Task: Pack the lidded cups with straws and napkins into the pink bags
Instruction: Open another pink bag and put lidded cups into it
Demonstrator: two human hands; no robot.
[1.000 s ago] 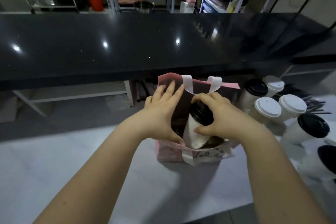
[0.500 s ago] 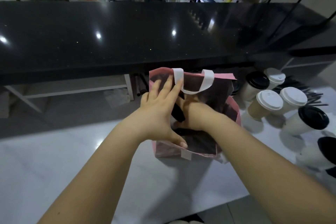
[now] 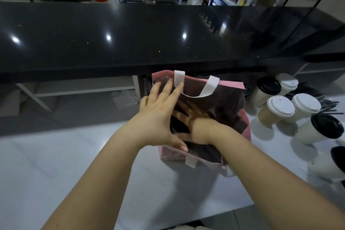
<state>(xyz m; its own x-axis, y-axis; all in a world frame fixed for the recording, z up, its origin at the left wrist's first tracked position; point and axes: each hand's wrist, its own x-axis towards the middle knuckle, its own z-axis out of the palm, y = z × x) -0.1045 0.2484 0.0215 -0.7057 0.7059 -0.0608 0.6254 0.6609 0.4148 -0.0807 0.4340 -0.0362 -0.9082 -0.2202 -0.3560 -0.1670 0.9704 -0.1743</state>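
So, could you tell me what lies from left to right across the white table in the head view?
Left hand → pink bag → tan cup with a white lid → nearer black-lidded cup → another black-lidded cup cut by the frame edge. Right hand, inside the bag, omitted.

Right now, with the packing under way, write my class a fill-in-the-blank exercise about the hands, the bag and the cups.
1. The right hand is inside the bag, whose colour is ____.
2. The left hand presses straight fingers against the bag's far wall beside a handle coloured ____.
3. The lidded cups stand on the bag's ____ side.
4. Some cup lids are white, the others ____.

Missing words: pink; white; right; black.
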